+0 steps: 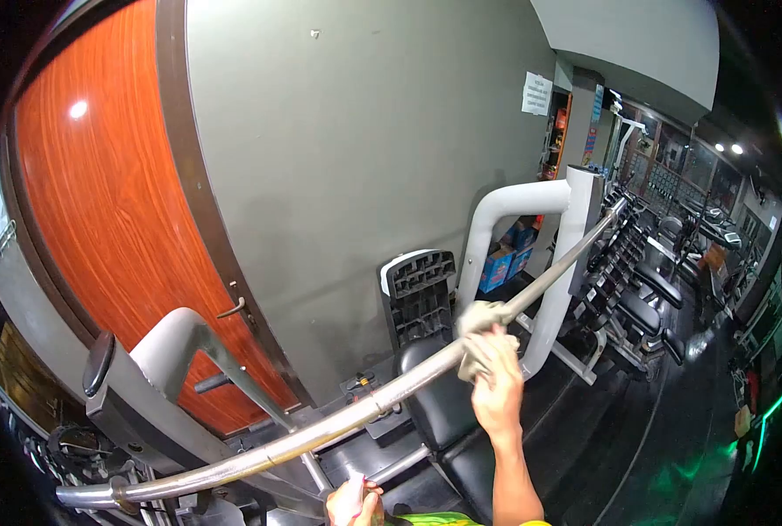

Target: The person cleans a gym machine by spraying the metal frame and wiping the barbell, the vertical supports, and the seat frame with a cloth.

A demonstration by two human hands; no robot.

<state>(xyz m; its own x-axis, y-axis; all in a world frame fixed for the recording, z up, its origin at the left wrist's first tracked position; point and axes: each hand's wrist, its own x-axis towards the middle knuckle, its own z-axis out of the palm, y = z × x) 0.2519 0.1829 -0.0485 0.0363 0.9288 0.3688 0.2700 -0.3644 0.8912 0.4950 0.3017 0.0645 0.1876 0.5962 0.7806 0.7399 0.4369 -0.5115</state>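
A long metal barbell [356, 416] lies across the rack, from the lower left up to the right. My right hand [499, 386] is closed around a pale cloth [483, 317], which is wrapped over the bar right of its middle and slightly blurred. Below the bar, at the bottom edge, my left hand [356, 503] has its fingers curled round something whitish; I cannot tell what it is. Under the bar, near my right hand, is a black padded bench [436, 408].
Grey rack uprights [549, 298] stand at both ends of the bar. Behind are a grey wall [356, 149], a wooden door [114, 202] and a black storage stand [417, 289]. Dumbbell racks [606, 272] and benches line the right side. Blue boxes [500, 267] sit beyond the rack.
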